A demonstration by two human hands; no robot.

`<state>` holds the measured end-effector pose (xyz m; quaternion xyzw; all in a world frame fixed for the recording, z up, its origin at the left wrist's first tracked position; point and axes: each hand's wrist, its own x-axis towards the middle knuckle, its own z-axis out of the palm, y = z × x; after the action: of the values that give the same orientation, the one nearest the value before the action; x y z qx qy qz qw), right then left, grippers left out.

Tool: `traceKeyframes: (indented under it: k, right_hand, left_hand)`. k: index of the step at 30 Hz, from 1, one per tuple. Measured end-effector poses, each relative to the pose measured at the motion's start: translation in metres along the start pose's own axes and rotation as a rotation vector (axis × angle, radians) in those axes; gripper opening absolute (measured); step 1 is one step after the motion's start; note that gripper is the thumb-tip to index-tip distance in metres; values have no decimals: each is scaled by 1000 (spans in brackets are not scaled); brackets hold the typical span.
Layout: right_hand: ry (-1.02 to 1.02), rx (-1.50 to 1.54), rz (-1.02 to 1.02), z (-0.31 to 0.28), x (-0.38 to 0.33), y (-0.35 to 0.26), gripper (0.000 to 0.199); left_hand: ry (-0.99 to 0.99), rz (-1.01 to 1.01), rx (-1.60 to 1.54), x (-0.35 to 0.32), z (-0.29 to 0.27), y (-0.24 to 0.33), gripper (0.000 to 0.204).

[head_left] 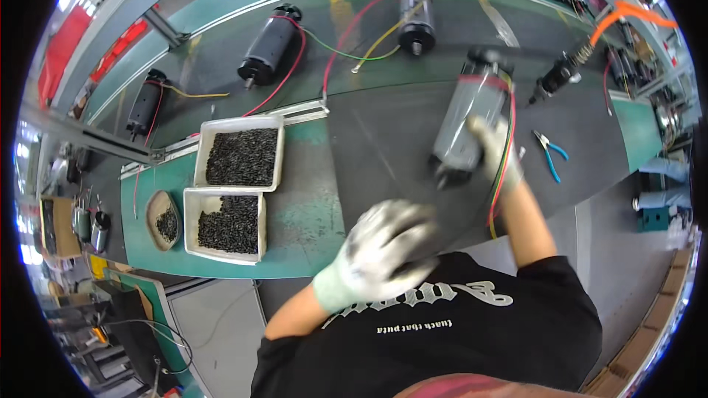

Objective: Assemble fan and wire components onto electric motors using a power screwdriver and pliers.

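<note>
the right hand (493,149) grips a motor (472,114) on the mat (383,140); the left hand (380,250), blurred, grip unclear, hovers nearby. best hold the motor steady, wires (503,169) clear.

A silver cylindrical motor (472,114) with a black end cap is seen right of centre in the frame, tilted, its shaft end pointed lower left. Red, yellow and green wires (503,169) are trailed down its right side.
</note>
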<state>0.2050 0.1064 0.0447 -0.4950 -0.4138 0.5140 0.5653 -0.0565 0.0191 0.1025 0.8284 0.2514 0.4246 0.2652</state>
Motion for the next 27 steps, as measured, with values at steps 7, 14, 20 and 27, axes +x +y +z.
traceKeyframes:
  k: [7,14,20,27]
  right_hand:
    - [7,-1041,57,-89,291,-40,55]
    - [-351,-2153,-453,42,308,-67,42]
    - [-174,-1851,-202,69,329,4,46]
    - [-277,-1299,-207,11,249,-11,61]
  left_hand:
    - [222,-691,-60,-92,-62,46,27]
    - [1031,-908,-106,-134,-76,64,25]
    - [547,-794,-40,-111,-98,26,15]
    - [391,-680,178,-93,-129,21,15]
